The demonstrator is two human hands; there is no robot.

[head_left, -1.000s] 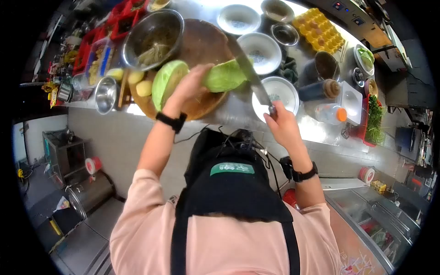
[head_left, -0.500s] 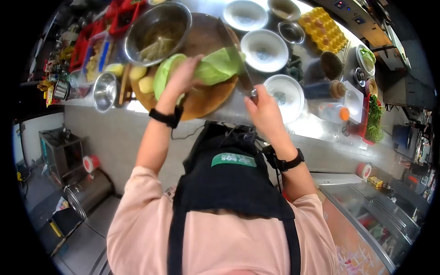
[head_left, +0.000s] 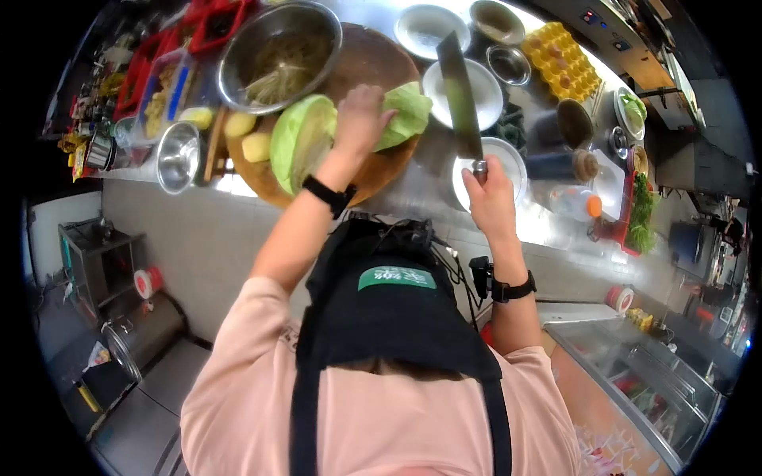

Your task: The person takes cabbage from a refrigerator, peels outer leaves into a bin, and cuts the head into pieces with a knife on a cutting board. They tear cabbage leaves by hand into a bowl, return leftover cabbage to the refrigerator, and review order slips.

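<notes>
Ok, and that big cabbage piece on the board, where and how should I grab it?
Cup the cabbage piece by the near part of its rounded left side, coming from above and your side. That bulge should suit a curved hand, and the steel bowl crowds the far end.

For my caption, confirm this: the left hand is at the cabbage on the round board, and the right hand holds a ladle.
Not a ladle: the head view shows the right hand holding a knife. The left hand is at the cabbage on the round board.
</notes>
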